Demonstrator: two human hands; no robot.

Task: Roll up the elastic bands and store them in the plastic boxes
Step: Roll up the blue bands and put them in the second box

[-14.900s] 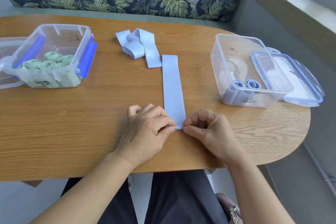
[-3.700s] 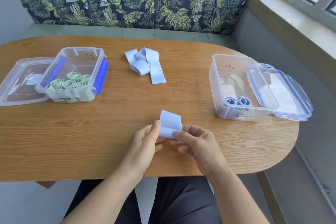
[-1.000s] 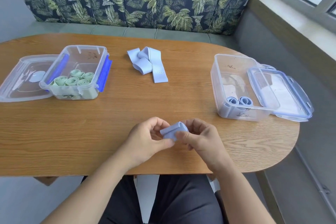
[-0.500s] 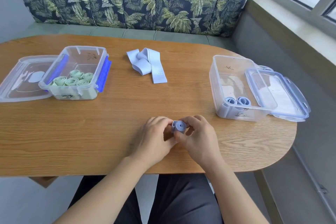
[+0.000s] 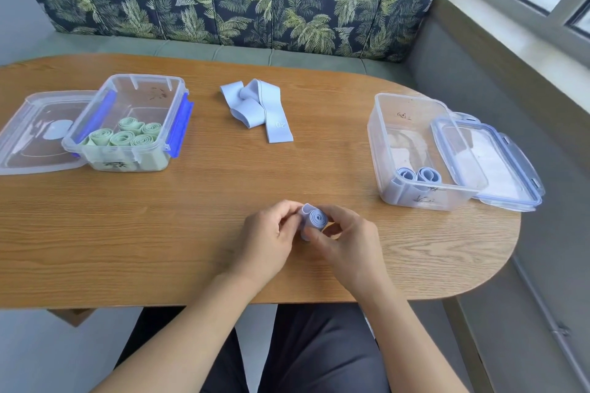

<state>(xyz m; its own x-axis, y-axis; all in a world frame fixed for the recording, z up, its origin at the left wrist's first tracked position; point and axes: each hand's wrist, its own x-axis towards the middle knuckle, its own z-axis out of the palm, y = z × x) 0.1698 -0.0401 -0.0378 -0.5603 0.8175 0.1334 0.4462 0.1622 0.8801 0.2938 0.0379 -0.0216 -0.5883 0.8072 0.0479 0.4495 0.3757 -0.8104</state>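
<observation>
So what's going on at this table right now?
A person is rolling elastic bands and sorting them into boxes. The left hand and right hand pinch a wound blue roll over the near part of the table. The clear box on the right already has two blue rolls; the box on the left holds green rolls. Some loose blue bands lie unrolled mid-table.

Left hand (image 5: 266,241), right hand (image 5: 349,246) close together, fingers (image 5: 288,209) curled, both pinching rolled band (image 5: 316,219); forearms bare, angled inward.
</observation>
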